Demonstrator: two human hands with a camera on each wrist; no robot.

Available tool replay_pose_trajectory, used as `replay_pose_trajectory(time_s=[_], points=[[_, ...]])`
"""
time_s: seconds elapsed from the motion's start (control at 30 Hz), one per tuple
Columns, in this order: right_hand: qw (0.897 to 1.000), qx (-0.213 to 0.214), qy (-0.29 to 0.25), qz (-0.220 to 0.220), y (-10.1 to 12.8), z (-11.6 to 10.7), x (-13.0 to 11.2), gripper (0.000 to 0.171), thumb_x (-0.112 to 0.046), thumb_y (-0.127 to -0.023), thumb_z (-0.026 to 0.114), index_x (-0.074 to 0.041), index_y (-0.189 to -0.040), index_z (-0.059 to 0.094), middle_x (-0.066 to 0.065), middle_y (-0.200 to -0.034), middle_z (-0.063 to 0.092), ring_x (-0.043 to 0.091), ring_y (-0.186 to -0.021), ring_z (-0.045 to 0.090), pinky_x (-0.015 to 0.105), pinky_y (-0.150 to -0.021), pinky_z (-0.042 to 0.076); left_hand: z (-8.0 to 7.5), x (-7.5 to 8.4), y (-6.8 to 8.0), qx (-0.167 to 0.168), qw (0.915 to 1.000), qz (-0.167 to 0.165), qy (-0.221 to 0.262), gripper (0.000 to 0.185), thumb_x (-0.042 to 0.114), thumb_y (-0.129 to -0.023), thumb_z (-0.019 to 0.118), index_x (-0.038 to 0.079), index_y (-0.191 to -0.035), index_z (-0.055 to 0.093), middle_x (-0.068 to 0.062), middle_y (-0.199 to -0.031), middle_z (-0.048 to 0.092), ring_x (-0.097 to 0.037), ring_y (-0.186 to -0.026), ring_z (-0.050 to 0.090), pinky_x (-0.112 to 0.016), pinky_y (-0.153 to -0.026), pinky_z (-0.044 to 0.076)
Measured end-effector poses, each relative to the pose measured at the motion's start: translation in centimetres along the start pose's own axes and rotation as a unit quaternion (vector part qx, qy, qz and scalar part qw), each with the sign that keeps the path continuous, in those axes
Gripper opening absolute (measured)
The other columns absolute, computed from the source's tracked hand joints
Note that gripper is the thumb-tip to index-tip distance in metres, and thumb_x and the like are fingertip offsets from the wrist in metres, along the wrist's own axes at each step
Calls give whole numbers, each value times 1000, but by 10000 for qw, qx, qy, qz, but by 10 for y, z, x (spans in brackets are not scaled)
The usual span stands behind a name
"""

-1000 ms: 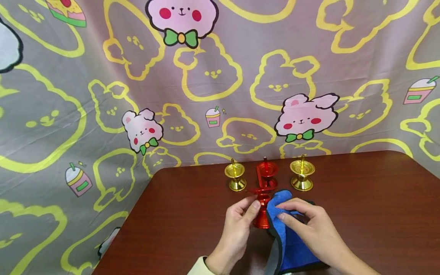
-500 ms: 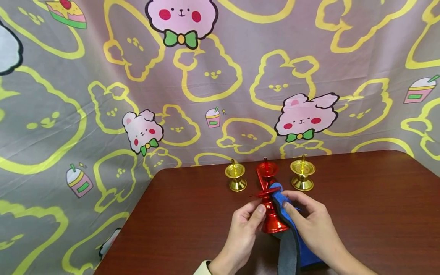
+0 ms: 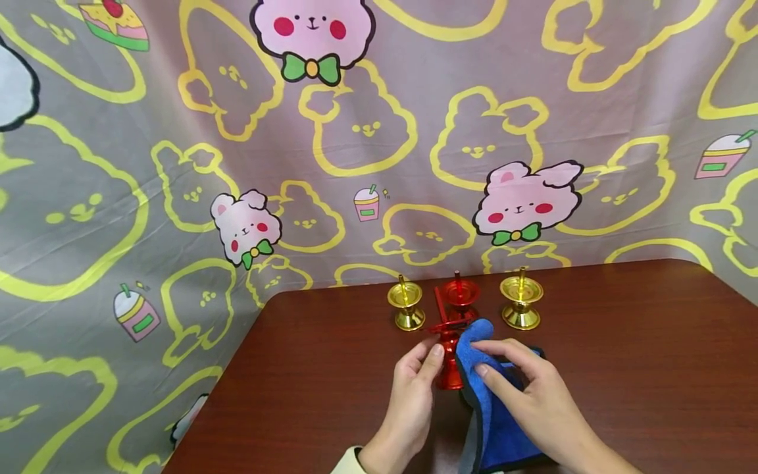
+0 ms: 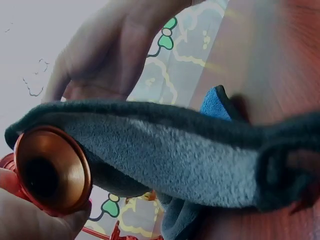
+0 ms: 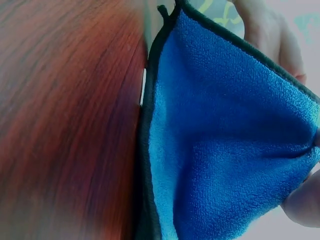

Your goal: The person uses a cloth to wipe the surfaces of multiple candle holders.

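mid-wipe: left hand point(image 3: 414, 382) pinches the red candle holder point(image 3: 448, 359); right hand point(image 3: 521, 388) presses the blue cloth point(image 3: 491, 408) beside it, probably gripping; next, turn it.

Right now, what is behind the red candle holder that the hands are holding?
Behind the held red candle holder stand three more on the table: a gold one, a red one, partly hidden, and a second gold one. The blue cloth covers the held one's right side.

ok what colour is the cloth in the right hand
Blue with a dark edge, grey on the back; the cloth shows best in the right wrist view.
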State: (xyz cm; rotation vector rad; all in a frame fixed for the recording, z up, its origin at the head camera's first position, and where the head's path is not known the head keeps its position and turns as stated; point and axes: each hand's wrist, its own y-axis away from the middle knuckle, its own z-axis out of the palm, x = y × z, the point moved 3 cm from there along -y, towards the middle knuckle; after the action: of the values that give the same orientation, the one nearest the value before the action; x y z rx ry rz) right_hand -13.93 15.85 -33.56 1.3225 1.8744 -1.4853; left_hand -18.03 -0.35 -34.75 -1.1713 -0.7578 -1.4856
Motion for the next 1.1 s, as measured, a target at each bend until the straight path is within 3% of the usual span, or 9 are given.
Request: replay_pose_trajectory(time_s=[0.13,0.4,0.73,0.97,1.1], points=[[10000,71,-11,18,1,2,2,33,-10,-93,72,-25,-123,71,-12,-108,68,8,-99,62,26,-80,51,1,-2,0,68,9994,-229,265,39,12,-103,54,-11,-134,54,-15,-118,68,-17,-102,66,-27,-89,51],[9999,57,-17,87,2,5,4,34,-10,-91,74,-26,-122,71,-13,-105,68,8,-99,62,29,-79,51,-3,-8,-2,477,9983,-280,186,34,9,-95,70,-5,-124,58,-15,-110,70,-15,-90,67,-25,-82,53],[9998,173,-23,40,0,2,2,34,-12,-91,75,-26,-122,72,-13,-106,69,8,-97,63,28,-78,53,-3,-6,0,253,9990,-153,-341,30,12,-98,66,-5,-122,67,-7,-104,70,-15,-95,63,-24,-83,51],[9995,266,8,168,-1,1,4,34,-13,-93,73,-26,-124,71,-13,-108,68,8,-97,62,27,-79,52,-2,-6,1,-80,9996,-241,-130,34,13,-103,57,-8,-129,61,-12,-114,70,-16,-102,64,-27,-91,49],[9991,337,-14,261,0,2,6,32,-14,-93,73,-25,-123,71,-12,-109,69,8,-98,62,27,-80,52,-2,-6,2,-37,9998,-196,-62,32,12,-102,57,-9,-126,63,-9,-107,71,-15,-97,64,-27,-87,50]])
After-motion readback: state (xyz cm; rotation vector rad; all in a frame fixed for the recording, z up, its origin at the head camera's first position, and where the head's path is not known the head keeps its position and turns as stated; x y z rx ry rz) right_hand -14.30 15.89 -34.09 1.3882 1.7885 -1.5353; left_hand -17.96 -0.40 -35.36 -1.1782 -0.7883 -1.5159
